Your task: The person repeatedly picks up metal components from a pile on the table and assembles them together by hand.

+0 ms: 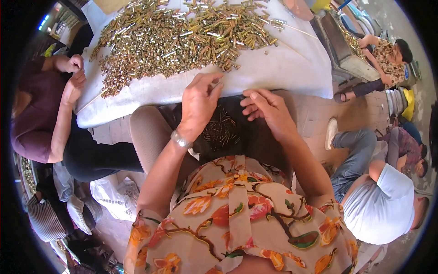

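My left hand (199, 102) is above the near edge of the white-covered table (283, 77), beside a large heap of small gold and silver metal tubes (178, 39). Its thumb and forefinger are bent toward each other. Whatever sits between those fingertips is too small to make out. To the right, my right hand (270, 109) is over my lap, thumb against the forefinger and the other fingers loosely curled; I cannot see what it grips. Between my forearms, a dark container or cloth (221, 130) on my lap holds many small thin metal pieces.
At the left, a person in a dark maroon top (41, 114) has both hands raised near the table corner. A thin stick (296, 29) lies on the cloth. A white plastic bag (114, 194) rests on the floor. Several people sit at the right, one beside a metal-filled box (358, 68).
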### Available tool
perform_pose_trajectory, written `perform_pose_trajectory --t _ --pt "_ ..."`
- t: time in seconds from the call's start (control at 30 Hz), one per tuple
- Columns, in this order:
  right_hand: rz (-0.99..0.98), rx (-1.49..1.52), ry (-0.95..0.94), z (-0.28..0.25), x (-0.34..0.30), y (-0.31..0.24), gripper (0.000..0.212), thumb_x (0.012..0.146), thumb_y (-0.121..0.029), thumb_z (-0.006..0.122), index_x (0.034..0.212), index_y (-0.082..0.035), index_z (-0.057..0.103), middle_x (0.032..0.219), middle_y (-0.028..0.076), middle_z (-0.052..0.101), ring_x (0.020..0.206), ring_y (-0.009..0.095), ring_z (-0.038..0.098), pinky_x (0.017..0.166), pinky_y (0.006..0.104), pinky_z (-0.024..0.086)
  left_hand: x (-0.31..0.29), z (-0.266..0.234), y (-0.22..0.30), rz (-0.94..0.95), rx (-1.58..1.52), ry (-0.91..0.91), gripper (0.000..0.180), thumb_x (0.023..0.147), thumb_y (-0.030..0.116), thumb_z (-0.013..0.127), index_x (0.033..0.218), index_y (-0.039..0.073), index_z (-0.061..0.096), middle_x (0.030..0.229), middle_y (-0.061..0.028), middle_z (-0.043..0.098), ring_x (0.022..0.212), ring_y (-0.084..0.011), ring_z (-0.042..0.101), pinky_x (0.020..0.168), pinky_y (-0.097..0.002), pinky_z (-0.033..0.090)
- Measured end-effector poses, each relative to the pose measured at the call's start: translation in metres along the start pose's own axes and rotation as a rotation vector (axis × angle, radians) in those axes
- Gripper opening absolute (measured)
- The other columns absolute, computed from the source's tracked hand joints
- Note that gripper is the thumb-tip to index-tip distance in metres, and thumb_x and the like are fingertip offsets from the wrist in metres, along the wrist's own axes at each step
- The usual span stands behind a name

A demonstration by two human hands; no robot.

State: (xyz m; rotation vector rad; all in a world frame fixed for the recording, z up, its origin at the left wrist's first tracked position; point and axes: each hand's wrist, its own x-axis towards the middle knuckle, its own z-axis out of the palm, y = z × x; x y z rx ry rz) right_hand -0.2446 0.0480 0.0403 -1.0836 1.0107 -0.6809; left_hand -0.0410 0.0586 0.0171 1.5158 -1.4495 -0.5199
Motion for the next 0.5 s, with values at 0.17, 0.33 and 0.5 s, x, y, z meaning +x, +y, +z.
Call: perform_pose_trajectory --t 0.17,0.33,0.5 --pt "-0.284 -0.307 0.174 -0.023 0.052 -0.021 0.021 0.091 -0.01 0.054 0.106 0.001 0.062 0.088 0.009 0.067 0.073 0.012 0.064 0.061 0.025 0.05 0.033 0.024 -0.007 0.185 0.415 0.039 0.02 0.08 0.013 0.069 0.099 0.009 0.063 0.088 -0.0113 0.061 0.075 -0.0308 0.063 0.065 -0.0385 0.051" --pt "-0.586 -0.954 0.523 -0.083 0.118 -0.017 0.027 0.087 -0.004 0.053 0.114 -0.002 0.059 0.093 0.016 0.064 0.08 0.018 0.065 0.066 0.0333 0.05 0.035 0.025 -0.01 0.186 0.399 -0.044 0.013 0.078 0.012 0.066 0.087 0.006 0.057 0.087 -0.0107 0.058 0.082 -0.0301 0.061 0.071 -0.0404 0.05" --pt "-0.577 -1.22 0.563 -0.09 0.139 -0.034 0.035 0.08 0.001 0.056 0.114 -0.005 0.059 0.116 0.021 0.056 0.097 0.037 0.06 0.082 0.0423 0.049 0.038 0.021 -0.009 0.19 0.43 -0.036 0.012 0.079 0.011 0.066 0.088 0.007 0.058 0.087 -0.0114 0.059 0.083 -0.03 0.061 0.074 -0.0396 0.05"
